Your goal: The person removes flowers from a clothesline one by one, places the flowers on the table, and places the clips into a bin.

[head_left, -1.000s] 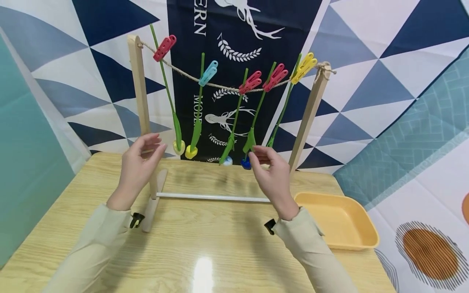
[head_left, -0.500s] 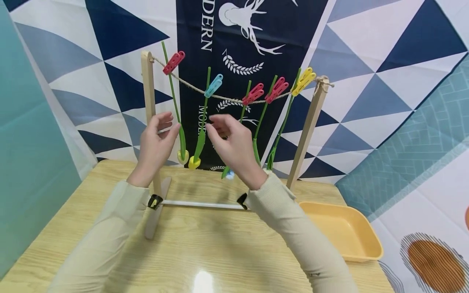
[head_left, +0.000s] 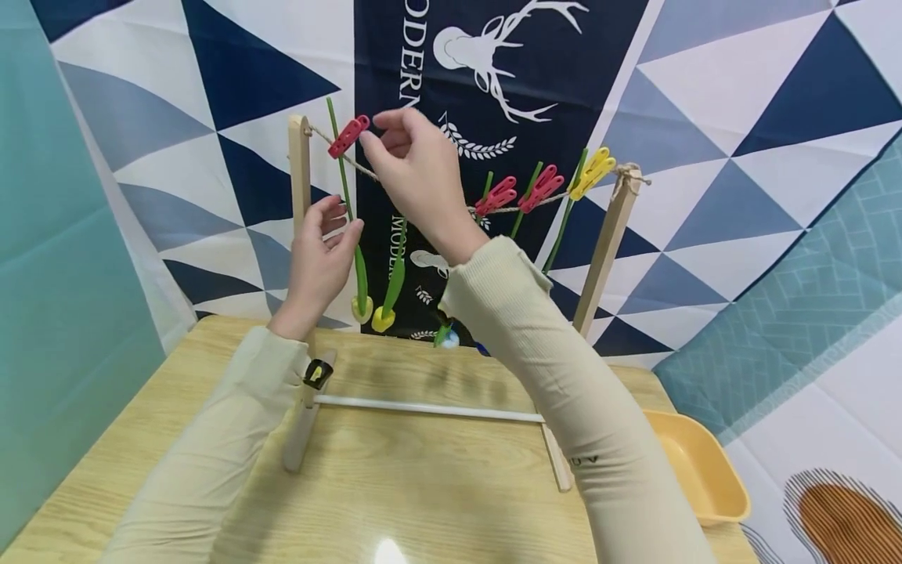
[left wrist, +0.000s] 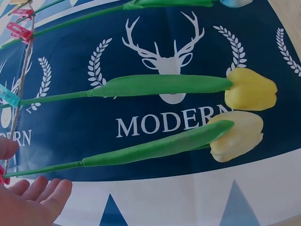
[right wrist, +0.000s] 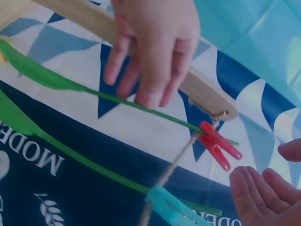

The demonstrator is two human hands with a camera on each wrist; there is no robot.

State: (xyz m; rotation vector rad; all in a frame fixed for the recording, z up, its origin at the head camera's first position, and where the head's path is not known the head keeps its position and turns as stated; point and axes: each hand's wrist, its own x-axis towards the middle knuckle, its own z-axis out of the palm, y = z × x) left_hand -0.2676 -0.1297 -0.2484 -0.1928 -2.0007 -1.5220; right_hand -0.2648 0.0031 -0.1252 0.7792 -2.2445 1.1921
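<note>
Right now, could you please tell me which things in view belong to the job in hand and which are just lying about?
Job, it seems:
left hand
right hand
leftmost red clip
pale yellow tulip
rope
wooden frame
other clipped flowers

Apparently just about:
yellow-orange tray, untouched
patterned backdrop

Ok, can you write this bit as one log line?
right hand: near red peg, not gripping | left hand: beside flower stem, touch unclear | red peg: clips flower stem to string
</note>
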